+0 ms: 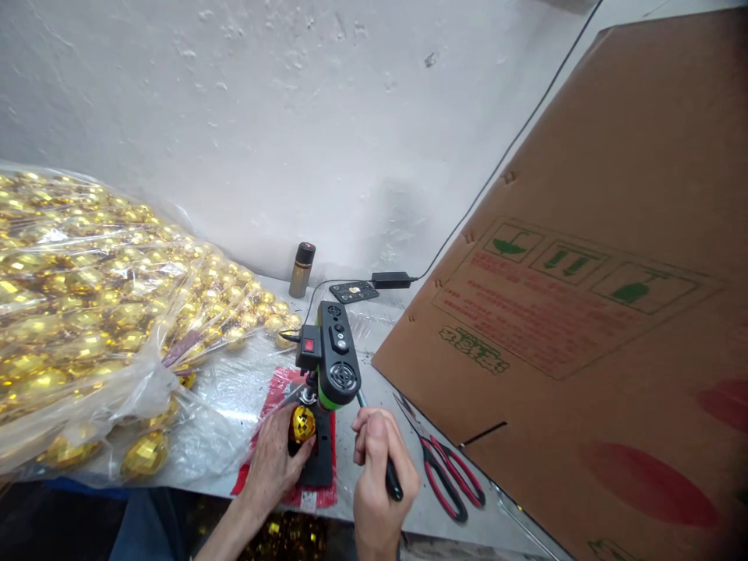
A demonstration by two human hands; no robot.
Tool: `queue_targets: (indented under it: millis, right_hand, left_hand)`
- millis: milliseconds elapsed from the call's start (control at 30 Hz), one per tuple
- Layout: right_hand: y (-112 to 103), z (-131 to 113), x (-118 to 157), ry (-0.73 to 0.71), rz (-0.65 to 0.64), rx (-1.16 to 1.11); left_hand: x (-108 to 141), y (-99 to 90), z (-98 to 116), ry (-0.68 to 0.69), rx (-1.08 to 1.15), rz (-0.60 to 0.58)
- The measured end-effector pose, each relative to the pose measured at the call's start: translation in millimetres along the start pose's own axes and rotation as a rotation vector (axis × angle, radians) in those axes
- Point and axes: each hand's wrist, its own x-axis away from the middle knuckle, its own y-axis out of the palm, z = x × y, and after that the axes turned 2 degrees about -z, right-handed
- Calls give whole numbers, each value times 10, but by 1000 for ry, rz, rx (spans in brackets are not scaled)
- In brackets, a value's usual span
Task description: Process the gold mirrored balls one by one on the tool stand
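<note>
A small black and green bench drill [336,351] with a red switch stands on the table. Beneath its chuck sits a shiny gold faceted ball [303,423]. My left hand [272,460] holds this ball low over the black base [319,466], thumb at the near side. To the right of the machine, my right hand [382,471] is closed round the black-ended lever [393,479], whose metal rod runs up toward the drill head. Whether a bit touches the ball, I cannot tell. Red plastic sheeting [327,499] lies under the base.
A clear plastic bag [146,374] full of gold balls covers the left side. Red-and-black scissors [447,475] lie right of my right hand, beside a large cardboard box [555,312]. Behind the drill are a bottle [301,270], a phone [354,291] and a power adapter [391,280].
</note>
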Motion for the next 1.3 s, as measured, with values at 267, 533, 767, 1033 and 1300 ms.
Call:
queue_targets:
  millis: [267, 533, 767, 1033, 1300]
  right_hand:
    - [-6, 24, 35, -22, -7, 7]
    - [-21, 48, 66, -58, -22, 17]
    - [-13, 242, 268, -94, -9, 31]
    - [41, 605, 601, -83, 43, -19]
    - [81, 634, 622, -85, 83, -27]
  left_hand:
    - [-91, -130, 40, 117, -44, -259]
    - [-149, -123, 115, -63, 55, -304]
    - [-112, -103, 141, -76, 85, -302]
    - [-132, -151, 184, -86, 72, -314]
    - [-151, -174, 227, -99, 75, -363]
